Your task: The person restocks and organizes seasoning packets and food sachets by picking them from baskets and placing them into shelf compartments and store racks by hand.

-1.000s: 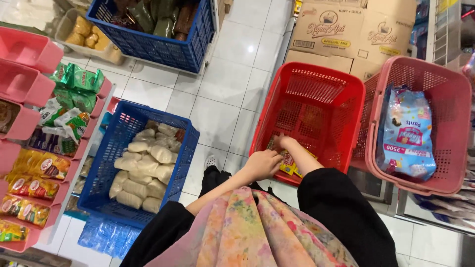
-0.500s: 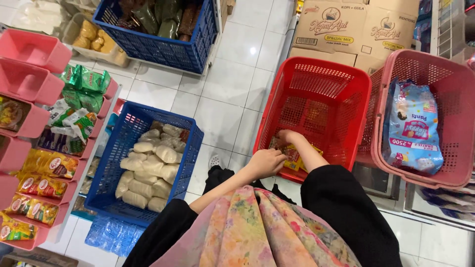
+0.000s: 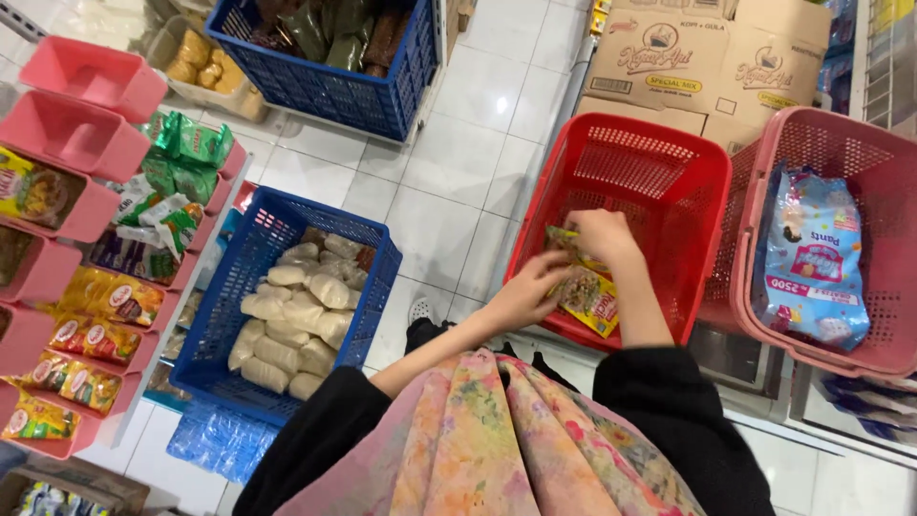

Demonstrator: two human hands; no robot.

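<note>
Both my hands are over the near rim of a red plastic basket (image 3: 669, 158). My left hand (image 3: 527, 291) grips the lower end of a strip of yellow snack packets (image 3: 587, 291). My right hand (image 3: 600, 234) pinches the strip's upper end, where a green-yellow packet shows. The strip hangs partly inside the basket, against its near wall. My black sleeves and a floral cloth fill the bottom of the view.
A pink basket (image 3: 860, 143) to the right holds a blue-white pack (image 3: 812, 263). A blue crate (image 3: 263, 234) of pale bagged food stands on the white tile floor to the left. Pink shelf bins (image 3: 81, 134) with sachets line the left. Cardboard boxes (image 3: 707, 67) and another blue crate (image 3: 325, 91) lie beyond.
My hands have lifted the packet strip from the basket's bottom toward its near rim. The right hand has risen above the left.
</note>
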